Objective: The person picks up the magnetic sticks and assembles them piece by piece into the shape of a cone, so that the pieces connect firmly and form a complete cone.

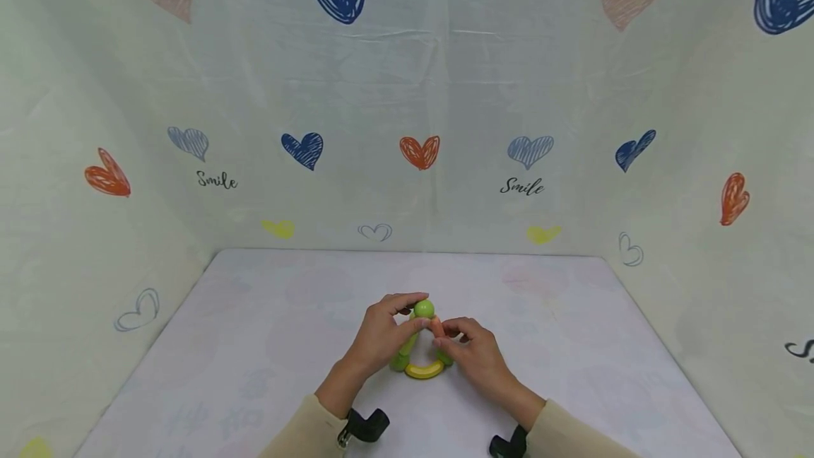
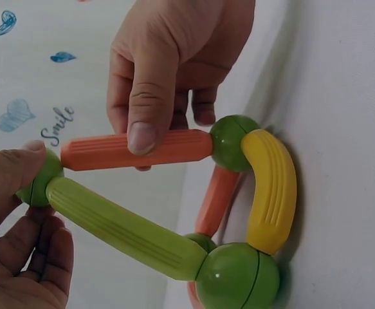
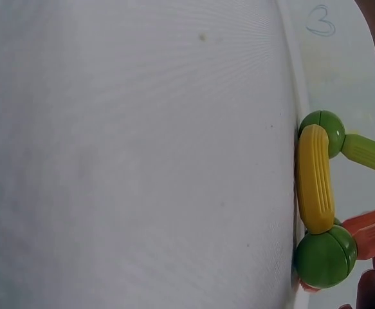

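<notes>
A toy frame of rods and green balls stands on the white table. Its top green ball [image 1: 424, 309] sits between the thumb and fingers of my left hand [image 1: 381, 334]. Just to the right, my right hand [image 1: 477, 355] pinches a straight orange rod [image 2: 168, 149] that slopes from the top ball to a lower ball [image 2: 229, 143]. A light green rod [image 2: 126, 225] runs from the top ball to another lower ball [image 2: 238, 277]. The curved yellow rod [image 1: 424, 371] joins these two lower balls along the near side. Behind it, a second orange rod [image 2: 217, 203] is partly hidden.
The white tabletop [image 1: 286, 345] spreads around the toy on all sides. A pale curtain [image 1: 432, 90] printed with hearts and "Smile" rises at the back and both sides. Black wrist cameras [image 1: 369, 425] sit below the hands.
</notes>
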Demonstrator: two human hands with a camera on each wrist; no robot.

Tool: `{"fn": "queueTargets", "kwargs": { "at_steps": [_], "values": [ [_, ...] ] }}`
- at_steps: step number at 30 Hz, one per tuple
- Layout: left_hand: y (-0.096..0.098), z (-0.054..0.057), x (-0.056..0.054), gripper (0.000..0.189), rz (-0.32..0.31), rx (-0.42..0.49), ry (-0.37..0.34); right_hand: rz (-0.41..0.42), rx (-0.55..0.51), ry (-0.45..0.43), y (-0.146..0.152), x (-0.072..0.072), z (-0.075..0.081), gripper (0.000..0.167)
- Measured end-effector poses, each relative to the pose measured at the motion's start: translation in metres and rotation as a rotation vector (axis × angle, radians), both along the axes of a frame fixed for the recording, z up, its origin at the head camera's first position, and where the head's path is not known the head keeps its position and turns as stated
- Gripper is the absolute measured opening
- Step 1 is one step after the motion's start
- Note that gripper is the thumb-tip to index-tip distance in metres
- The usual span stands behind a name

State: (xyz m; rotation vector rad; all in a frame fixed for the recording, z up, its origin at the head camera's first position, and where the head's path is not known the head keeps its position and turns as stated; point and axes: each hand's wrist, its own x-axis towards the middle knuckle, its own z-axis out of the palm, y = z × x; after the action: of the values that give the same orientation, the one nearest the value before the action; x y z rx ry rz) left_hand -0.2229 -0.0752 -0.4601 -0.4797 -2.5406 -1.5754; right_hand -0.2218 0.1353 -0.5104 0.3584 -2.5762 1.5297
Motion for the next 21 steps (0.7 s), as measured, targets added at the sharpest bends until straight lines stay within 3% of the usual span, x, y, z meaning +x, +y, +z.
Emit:
{"fn": "queueTargets", "kwargs": {
  "at_steps": [12,21],
  "values": [
    [-0.0019,-0.0002,-0.0002,0.043,-0.023,0.022,-0.006,0.005,0.032,-0.034,-0.001,-0.0034,-0.0005,0.017],
    [0.0004,-0.0038,0.0034,0.051,0.043,-0.048,-0.028,0.011,0.055,-0.021,-0.0009,-0.0039,-0.0008,0.02]
  ]
}}
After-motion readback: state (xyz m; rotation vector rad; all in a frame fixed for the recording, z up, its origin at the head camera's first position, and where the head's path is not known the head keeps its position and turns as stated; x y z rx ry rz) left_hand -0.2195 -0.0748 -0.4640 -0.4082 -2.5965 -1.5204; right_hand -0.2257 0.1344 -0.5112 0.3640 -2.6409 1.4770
